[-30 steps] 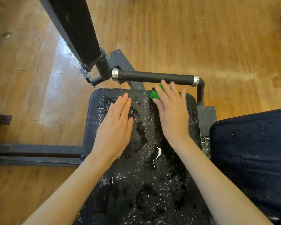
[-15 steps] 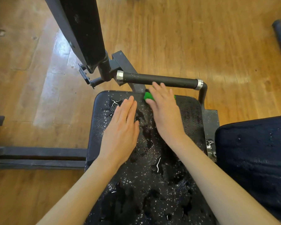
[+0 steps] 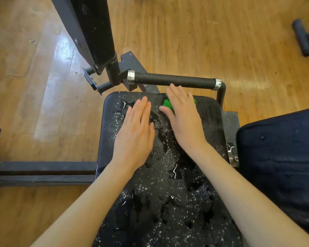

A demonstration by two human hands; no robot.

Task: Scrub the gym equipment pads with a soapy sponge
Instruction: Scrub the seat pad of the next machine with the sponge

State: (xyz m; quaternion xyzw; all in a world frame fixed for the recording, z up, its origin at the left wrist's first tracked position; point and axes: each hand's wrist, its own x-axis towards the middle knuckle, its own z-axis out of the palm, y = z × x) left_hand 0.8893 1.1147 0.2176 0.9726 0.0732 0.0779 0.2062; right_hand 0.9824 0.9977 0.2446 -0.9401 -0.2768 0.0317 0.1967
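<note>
You are leaning over the black seat pad (image 3: 168, 202), and its near half is glistening with a film of water and white soap specks, so by the look of it that stretch has already been wetted. Both your forearms are reaching across it toward the far edge, where the scrubbing is happening.

Your left hand (image 3: 137, 132) is lying flat on the pad left of centre, fingers straight and together, holding nothing. It is most likely bracing you and steadying the cushion while the other hand works.

Your right hand (image 3: 182, 120) is pressing down on the green sponge (image 3: 168, 104) near the pad's far edge, a little right of centre. The fingers are laid nearly straight over it and not clenched, so the palm is spreading pressure across the foam; only slivers of green are showing by the thumb and past the outer fingers.

Just beyond the fingertips the black foam handle (image 3: 173, 80) is running along the far edge, close above the sponge, so the far strip and corners are probably tight to reach. To your right a second, dark blue pad (image 3: 278, 161) is sitting beside the seat, speckled with droplets. The wooden floor (image 3: 203, 32) is lying all around the frame.
</note>
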